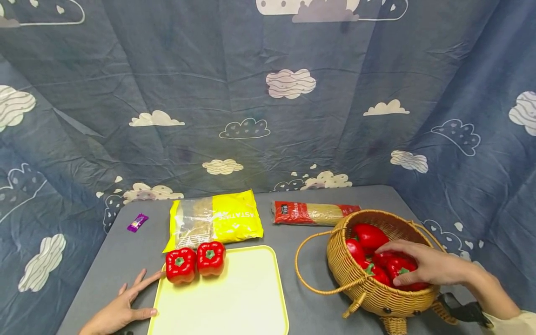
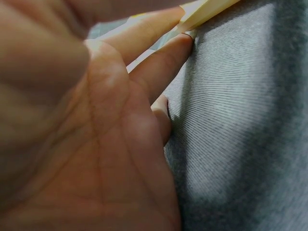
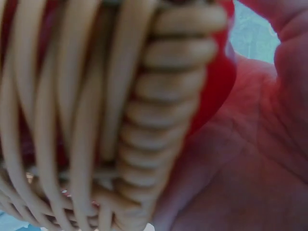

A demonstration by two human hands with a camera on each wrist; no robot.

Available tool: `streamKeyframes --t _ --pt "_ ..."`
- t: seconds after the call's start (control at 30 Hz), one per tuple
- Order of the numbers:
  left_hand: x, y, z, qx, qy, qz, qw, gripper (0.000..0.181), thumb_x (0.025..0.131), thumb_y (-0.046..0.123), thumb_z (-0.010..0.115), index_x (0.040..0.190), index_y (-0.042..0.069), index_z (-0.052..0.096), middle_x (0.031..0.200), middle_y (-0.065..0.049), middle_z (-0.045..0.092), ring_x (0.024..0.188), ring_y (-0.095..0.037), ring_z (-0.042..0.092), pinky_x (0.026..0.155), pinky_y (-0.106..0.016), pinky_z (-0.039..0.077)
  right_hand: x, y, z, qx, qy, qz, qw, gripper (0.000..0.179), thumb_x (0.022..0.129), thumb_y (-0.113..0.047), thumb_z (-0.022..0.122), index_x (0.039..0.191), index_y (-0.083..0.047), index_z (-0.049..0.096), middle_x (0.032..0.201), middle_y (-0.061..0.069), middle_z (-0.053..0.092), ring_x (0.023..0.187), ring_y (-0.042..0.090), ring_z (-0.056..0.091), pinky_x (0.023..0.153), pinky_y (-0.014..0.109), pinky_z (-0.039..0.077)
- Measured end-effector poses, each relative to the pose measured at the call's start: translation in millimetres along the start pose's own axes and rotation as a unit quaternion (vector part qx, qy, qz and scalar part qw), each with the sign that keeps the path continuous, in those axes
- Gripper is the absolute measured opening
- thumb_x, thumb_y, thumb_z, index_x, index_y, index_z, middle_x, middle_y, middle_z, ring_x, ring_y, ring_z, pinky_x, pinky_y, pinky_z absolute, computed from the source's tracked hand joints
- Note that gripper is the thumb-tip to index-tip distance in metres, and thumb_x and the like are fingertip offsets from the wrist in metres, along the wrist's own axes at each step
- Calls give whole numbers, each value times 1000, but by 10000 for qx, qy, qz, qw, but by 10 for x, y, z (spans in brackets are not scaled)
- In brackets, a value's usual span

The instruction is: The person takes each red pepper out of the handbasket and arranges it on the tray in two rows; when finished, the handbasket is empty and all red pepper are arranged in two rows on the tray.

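Note:
In the head view my right hand (image 1: pixel 431 265) reaches into a wicker basket (image 1: pixel 347 260) at the right, its thumb and fingers around a red bell pepper (image 1: pixel 399 266). Other red peppers (image 1: pixel 370 236) lie about it in the basket. The right wrist view shows the woven rim (image 3: pixel 159 110) close up, with red pepper skin behind it. Fingers spread, my left hand (image 1: pixel 119 309) touches the left edge of a pale yellow tray (image 1: pixel 234 298) with thumb and index finger. Two red bell peppers (image 1: pixel 181 265) sit side by side at the tray's far left corner.
Behind the tray lies a yellow pasta bag (image 1: pixel 234 216). A red-ended packet of noodles (image 1: pixel 314 213) rests behind the basket. One small purple wrapped sweet (image 1: pixel 137 222) is at the far left. The basket's looped handle (image 1: pixel 298 260) sticks out toward the tray.

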State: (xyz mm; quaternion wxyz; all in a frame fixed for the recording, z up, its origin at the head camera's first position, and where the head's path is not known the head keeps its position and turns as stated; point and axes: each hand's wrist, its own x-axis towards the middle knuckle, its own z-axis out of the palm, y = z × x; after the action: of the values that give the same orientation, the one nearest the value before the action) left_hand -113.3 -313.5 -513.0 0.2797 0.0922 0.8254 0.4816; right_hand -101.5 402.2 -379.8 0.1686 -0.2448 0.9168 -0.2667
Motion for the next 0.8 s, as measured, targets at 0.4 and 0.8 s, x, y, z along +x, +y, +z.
streamKeyframes --t 0.4,0.8 --pt "10 6 -6 -36 4 -28 10000 89 86 18 78 156 -1 27 159 -39 -11 144 -55 -26 100 -71 -35 -5 31 -13 101 -280 190 9994 54 87 -28 78 134 -11 58 133 16 58 114 -12 44 82 18 49" --pt "6 -14 -3 15 10 -7 10000 88 87 18 78 156 -1 27 159 -39 -8 143 -56 -26 98 -73 -34 31 -6 -50 46 -328 128 9994 47 91 -30 74 130 -7 62 125 13 66 108 -5 55 81 17 51"
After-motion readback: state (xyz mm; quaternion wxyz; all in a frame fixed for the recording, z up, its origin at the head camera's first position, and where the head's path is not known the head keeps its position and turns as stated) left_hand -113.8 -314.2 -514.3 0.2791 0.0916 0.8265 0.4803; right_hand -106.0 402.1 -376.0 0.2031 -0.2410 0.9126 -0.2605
